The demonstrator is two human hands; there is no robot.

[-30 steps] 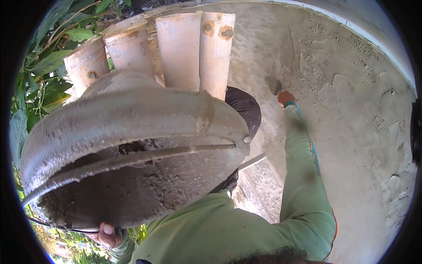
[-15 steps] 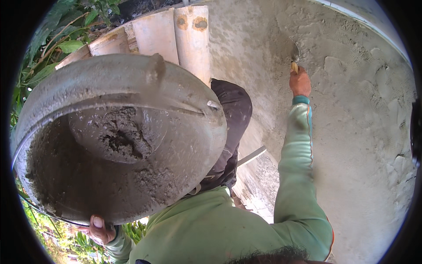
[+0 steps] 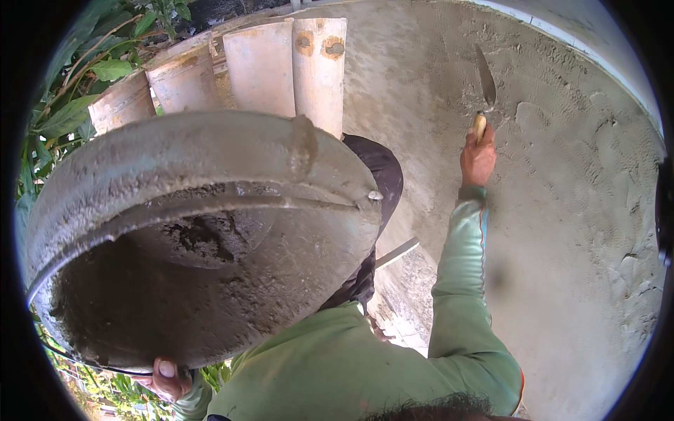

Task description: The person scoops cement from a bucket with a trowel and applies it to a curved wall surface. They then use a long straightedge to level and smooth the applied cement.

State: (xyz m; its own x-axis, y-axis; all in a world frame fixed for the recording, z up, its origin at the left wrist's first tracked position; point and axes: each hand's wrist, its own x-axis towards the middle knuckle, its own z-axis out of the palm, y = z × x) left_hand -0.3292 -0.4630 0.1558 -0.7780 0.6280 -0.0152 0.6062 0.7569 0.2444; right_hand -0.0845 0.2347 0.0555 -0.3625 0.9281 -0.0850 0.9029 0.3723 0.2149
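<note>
A mortar-caked bucket (image 3: 309,245) is tilted toward me at the left, with wet mortar (image 3: 203,235) in its bottom. My left hand (image 3: 166,380) grips the near rim, its thumb lying over the edge; the other fingers are partly hidden beneath. In my right hand (image 3: 478,160) is the wooden handle of a trowel (image 3: 486,78). Its pointed blade lies edge-on to view against the grey plastered wall (image 3: 562,210), next to a patch of rough, fresh mortar. A curved wire handle (image 3: 210,203) spans the bucket's mouth.
Upright pale tiles or split bamboo pieces (image 3: 260,67) stand in a row behind the bucket. Leafy plants (image 3: 70,105) fill the far left. A narrow strip (image 3: 398,252) juts out beside my dark-trousered leg (image 3: 379,165). A white edge (image 3: 554,28) bounds the wall at the upper right.
My right hand has drawn nearer to me, and the trowel's blade has come plainly into view. The bucket has shifted slightly right and nearer, with my left hand still on its rim.
</note>
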